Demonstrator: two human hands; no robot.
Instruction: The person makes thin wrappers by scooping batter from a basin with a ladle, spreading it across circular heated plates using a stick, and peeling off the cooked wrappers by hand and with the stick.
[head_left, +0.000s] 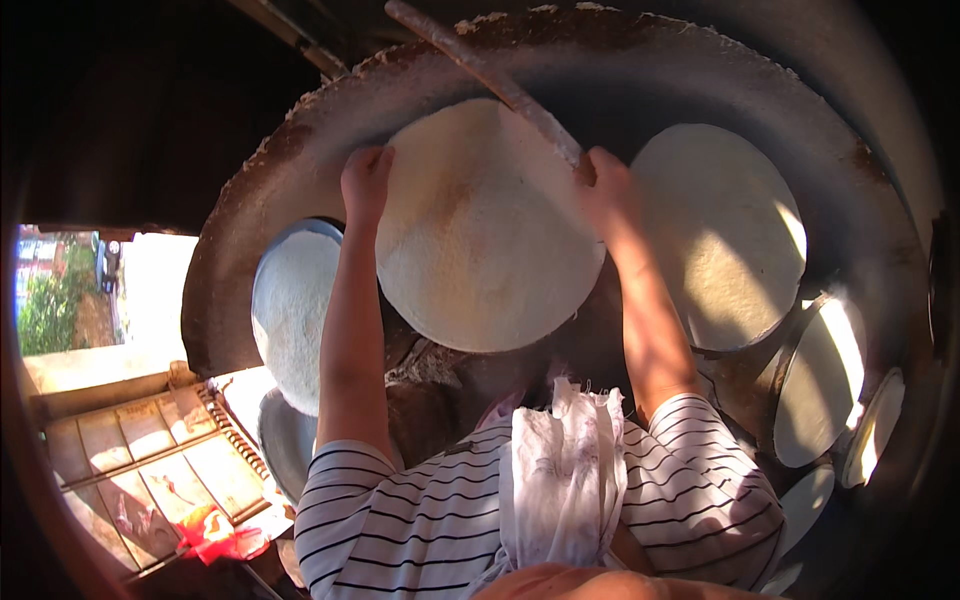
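A large round flatbread, pale with a light brown patch (487, 240), lies in front of me on the dark round griddle (585, 75). My left hand (367, 176) has its fingers curled at the bread's upper left edge, seeming to pinch it. My right hand (609, 184) is closed around the lower end of a flour-dusted wooden stick (502, 82) at the bread's right edge. The stick slants up and left over the bread and past the griddle's crusted rim. Another pale round flatbread (712, 232) lies right of my right hand, partly in sunlight.
Left of my left forearm is a round tray (262, 292) bearing a pale dough round (300, 315); another metal tray (283, 431) sits below it. Several smaller-looking rounds (821, 382) stand at the right. A tiled surface (157, 465) with a red wrapper (217, 534) is at lower left.
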